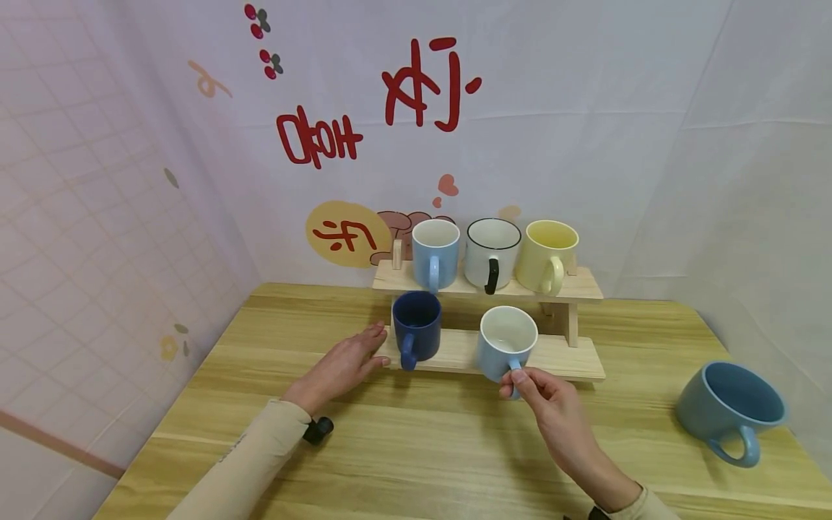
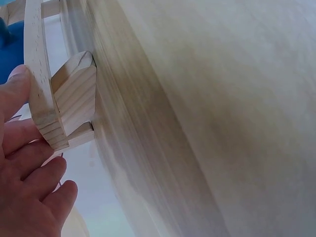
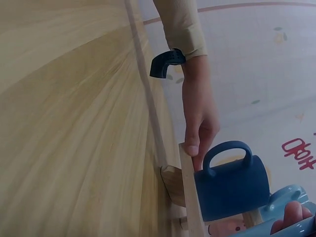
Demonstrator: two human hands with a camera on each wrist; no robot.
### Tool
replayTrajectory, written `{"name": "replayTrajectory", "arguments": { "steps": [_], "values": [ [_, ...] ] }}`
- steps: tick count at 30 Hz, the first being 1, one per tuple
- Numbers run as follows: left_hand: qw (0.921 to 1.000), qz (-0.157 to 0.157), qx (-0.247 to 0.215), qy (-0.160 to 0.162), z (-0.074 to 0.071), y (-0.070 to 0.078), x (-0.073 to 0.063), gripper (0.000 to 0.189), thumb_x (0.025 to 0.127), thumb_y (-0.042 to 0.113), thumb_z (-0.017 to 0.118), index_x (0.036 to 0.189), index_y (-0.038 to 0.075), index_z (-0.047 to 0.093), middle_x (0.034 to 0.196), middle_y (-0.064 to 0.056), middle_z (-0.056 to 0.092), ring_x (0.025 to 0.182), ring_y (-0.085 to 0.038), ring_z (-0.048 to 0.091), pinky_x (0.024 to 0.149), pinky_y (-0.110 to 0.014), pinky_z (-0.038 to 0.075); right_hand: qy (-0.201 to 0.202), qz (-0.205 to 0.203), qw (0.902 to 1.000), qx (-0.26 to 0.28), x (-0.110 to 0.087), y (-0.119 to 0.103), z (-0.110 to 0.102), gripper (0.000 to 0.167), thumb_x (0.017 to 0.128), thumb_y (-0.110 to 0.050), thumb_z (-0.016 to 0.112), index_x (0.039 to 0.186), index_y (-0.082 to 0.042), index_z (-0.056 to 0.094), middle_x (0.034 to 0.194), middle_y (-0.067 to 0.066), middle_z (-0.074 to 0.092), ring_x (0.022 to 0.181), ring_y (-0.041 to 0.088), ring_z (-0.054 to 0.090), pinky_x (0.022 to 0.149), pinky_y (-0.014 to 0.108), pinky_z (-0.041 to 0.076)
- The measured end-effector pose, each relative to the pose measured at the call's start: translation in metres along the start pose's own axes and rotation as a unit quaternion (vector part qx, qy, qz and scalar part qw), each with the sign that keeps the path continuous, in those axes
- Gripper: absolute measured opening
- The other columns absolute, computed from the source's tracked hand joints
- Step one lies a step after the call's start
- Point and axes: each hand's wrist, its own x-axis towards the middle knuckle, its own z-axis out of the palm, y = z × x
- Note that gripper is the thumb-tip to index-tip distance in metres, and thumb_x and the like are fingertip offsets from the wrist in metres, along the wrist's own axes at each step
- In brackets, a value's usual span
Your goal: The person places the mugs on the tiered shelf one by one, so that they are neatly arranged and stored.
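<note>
My left hand (image 1: 347,361) holds the left end of a two-tier wooden rack (image 1: 458,352). In the left wrist view its thumb lies along one face of the lower board (image 2: 38,84) and the fingers (image 2: 29,160) reach round the other. Just right of that hand, a dark blue mug (image 1: 425,339) stands upright on the lower shelf, handle toward me. My right hand (image 1: 562,415) pinches the handle of a light blue mug (image 1: 495,361) with a white inside. This mug is upright and overlaps the lower shelf's front edge in the head view.
Along the upper shelf stand a light blue mug (image 1: 425,253), a white mug (image 1: 481,263) with black rim and handle, and a yellow mug (image 1: 536,267). A larger grey-blue mug (image 1: 698,408) is at the table's right. A printed cloth (image 1: 552,144) hangs behind the rack.
</note>
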Motion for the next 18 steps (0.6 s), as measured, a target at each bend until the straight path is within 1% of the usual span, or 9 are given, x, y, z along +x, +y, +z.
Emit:
{"name": "replayTrajectory", "arguments": {
  "steps": [3, 8, 13, 18],
  "values": [
    [1.0, -0.004, 0.0, -0.002, 0.0, 0.0, 0.0, 0.063, 0.106, 0.035, 0.061, 0.153, -0.003, 0.045, 0.163, -0.019, 0.037, 0.15, -0.033, 0.036, 0.119, -0.051, 0.035, -0.003, 0.008, 1.0, 0.001, 0.003, 0.0, 0.005, 0.03, 0.108, -0.018, 0.058, 0.102, 0.009, 0.071, 0.086, 0.014, 0.074, 0.092, 0.014, 0.067, 0.091, 0.019, 0.049],
    [0.9999, -0.009, -0.002, -0.005, 0.0, -0.001, 0.0, 0.063, 0.105, 0.034, 0.062, 0.153, -0.003, 0.045, 0.163, -0.019, 0.037, 0.15, -0.033, 0.037, 0.118, -0.051, 0.035, -0.011, 0.025, 0.9996, 0.013, 0.009, 0.003, 0.013, 0.031, 0.108, -0.02, 0.059, 0.102, 0.008, 0.071, 0.087, 0.012, 0.074, 0.095, 0.015, 0.067, 0.094, 0.021, 0.048],
    [0.9999, -0.013, -0.003, -0.009, -0.001, -0.001, 0.001, 0.064, 0.105, 0.035, 0.063, 0.154, -0.002, 0.045, 0.163, -0.018, 0.036, 0.15, -0.032, 0.035, 0.119, -0.05, 0.034, -0.009, 0.028, 0.9993, 0.023, 0.016, 0.007, 0.021, 0.031, 0.108, -0.02, 0.059, 0.102, 0.008, 0.071, 0.088, 0.013, 0.074, 0.096, 0.015, 0.066, 0.093, 0.023, 0.048],
    [0.9999, -0.008, -0.004, -0.009, -0.001, 0.0, 0.0, 0.063, 0.105, 0.034, 0.062, 0.153, -0.003, 0.045, 0.163, -0.018, 0.036, 0.151, -0.033, 0.035, 0.119, -0.051, 0.034, -0.006, 0.034, 0.9987, 0.039, 0.022, 0.008, 0.028, 0.031, 0.107, -0.019, 0.06, 0.104, 0.009, 0.071, 0.089, 0.014, 0.074, 0.096, 0.016, 0.066, 0.093, 0.023, 0.049]
  ]
}}
